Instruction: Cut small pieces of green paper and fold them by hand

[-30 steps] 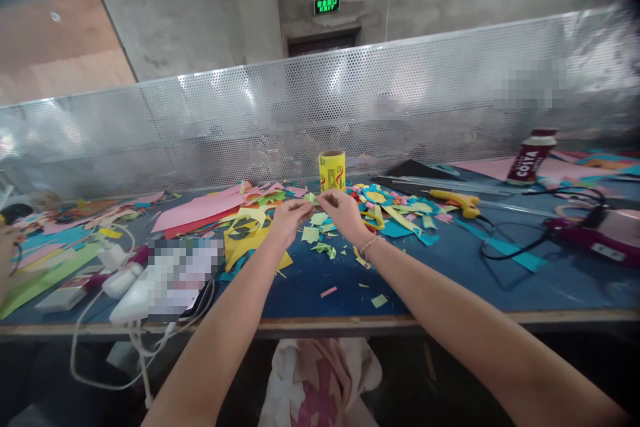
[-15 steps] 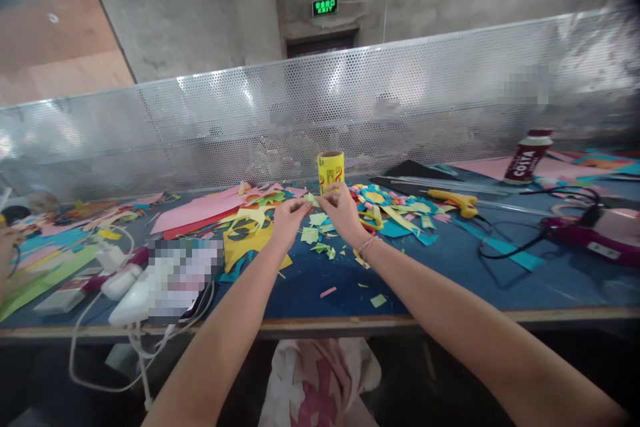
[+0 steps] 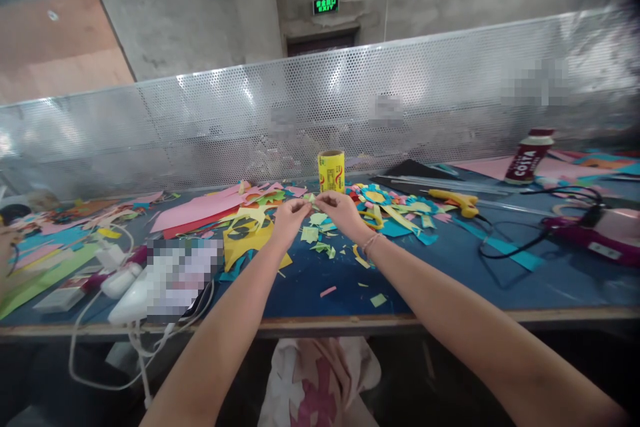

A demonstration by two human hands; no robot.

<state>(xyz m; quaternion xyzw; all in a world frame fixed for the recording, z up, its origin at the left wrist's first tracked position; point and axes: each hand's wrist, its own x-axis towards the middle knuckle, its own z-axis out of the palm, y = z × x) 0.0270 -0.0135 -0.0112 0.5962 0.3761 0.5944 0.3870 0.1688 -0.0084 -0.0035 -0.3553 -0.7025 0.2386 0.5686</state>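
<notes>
Between my two hands is a small piece of light green paper (image 3: 311, 199), pinched at the fingertips. My left hand (image 3: 291, 217) grips it from the left, thumb and fingers together. From the right my right hand (image 3: 338, 209) closes on it too, its fingers partly covering the piece. A yellow printed roll (image 3: 331, 170) stands upright just behind my hands. Below them lie pale green paper scraps (image 3: 310, 234). Yellow paper with cut-out holes (image 3: 243, 243) is beside my left wrist, and paper flowers (image 3: 375, 195) lie right of my right hand.
A yellow glue gun (image 3: 459, 201) with a black cord rests at right, near a dark red bottle (image 3: 530, 157) and a power strip (image 3: 600, 240). White chargers and cables (image 3: 127, 297) sit front left. A perforated metal screen (image 3: 210, 127) borders the back. Another person's hand (image 3: 7, 247) shows at far left.
My right hand's fingers have dropped slightly and lie flatter toward the left hand over the green piece. My left hand has hardly moved.
</notes>
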